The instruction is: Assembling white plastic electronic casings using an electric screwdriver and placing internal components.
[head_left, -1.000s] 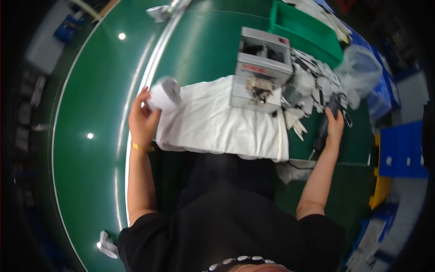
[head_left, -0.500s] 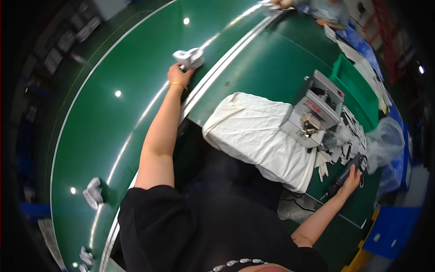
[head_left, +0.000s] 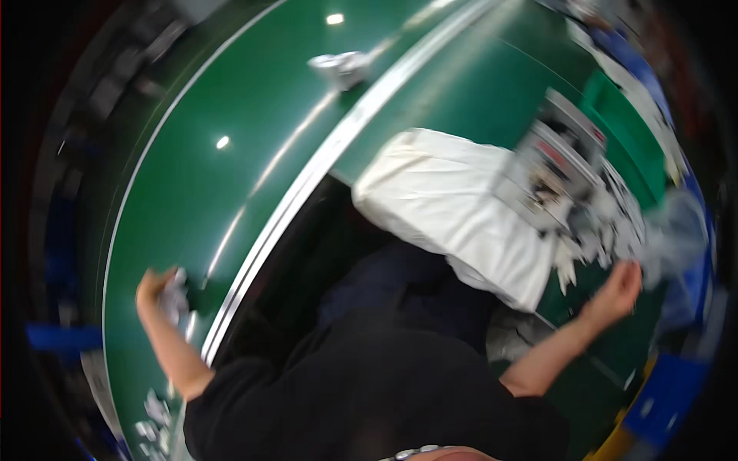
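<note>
On the green surface at the left, my left hand (head_left: 156, 287) reaches to a grey-white moulded part (head_left: 177, 301), beside or just touching it. Its fingers look stretched out, though blurred. Farther up the same surface lies another grey-white part (head_left: 340, 71), with no hand on it. My right hand (head_left: 618, 293) is at the right, above the green tabletop, near a heap of small white and dark pieces (head_left: 609, 225). Its fingers are curled closed. What they hold, if anything, is hidden and blurred; the dark power screwdriver cannot be made out.
A white cloth-covered pad (head_left: 450, 203) lies before me, with a grey metal box (head_left: 550, 165) at its right end. Beyond are a green bin (head_left: 626, 138) and clear plastic bag (head_left: 676, 238). A white rail (head_left: 288, 203) divides the surfaces. More grey-white parts (head_left: 156, 419) lie lower left.
My left hand has let go of the far grey-white part and swung back to the nearer one. The power screwdriver, seen in my right hand before, no longer shows. The view has shifted.
</note>
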`<action>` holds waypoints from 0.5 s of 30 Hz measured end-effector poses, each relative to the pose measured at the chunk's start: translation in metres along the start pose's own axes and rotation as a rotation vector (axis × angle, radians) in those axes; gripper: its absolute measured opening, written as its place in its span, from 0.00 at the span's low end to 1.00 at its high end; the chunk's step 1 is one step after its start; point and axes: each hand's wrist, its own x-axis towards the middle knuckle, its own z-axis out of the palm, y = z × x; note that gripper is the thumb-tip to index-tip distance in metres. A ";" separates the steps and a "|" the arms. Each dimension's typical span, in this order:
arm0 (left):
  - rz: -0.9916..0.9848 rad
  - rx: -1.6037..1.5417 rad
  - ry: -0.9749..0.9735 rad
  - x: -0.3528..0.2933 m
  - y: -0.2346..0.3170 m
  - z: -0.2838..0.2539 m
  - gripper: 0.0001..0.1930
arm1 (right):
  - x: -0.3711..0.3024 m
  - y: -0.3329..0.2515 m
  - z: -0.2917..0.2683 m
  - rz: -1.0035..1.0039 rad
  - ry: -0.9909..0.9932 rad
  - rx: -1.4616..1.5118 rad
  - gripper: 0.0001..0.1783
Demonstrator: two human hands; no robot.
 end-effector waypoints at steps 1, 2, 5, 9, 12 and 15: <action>0.110 0.041 -0.090 -0.025 0.023 0.020 0.48 | -0.009 -0.011 0.002 0.012 -0.003 -0.055 0.21; 0.052 0.002 -0.087 -0.048 0.022 0.018 0.39 | -0.013 -0.009 0.015 0.014 -0.001 0.072 0.20; 0.084 0.040 0.011 -0.013 -0.072 -0.010 0.31 | -0.021 -0.020 0.045 0.078 -0.152 0.197 0.18; 0.257 -0.185 -0.149 0.045 0.034 0.028 0.31 | -0.020 -0.026 0.021 -0.021 -0.130 0.066 0.18; 0.685 -0.286 -0.327 -0.014 0.194 0.087 0.26 | -0.008 -0.017 -0.017 0.082 -0.036 0.007 0.17; 0.807 -0.538 -0.499 -0.169 0.318 0.154 0.28 | -0.013 -0.032 -0.036 0.164 -0.033 0.036 0.17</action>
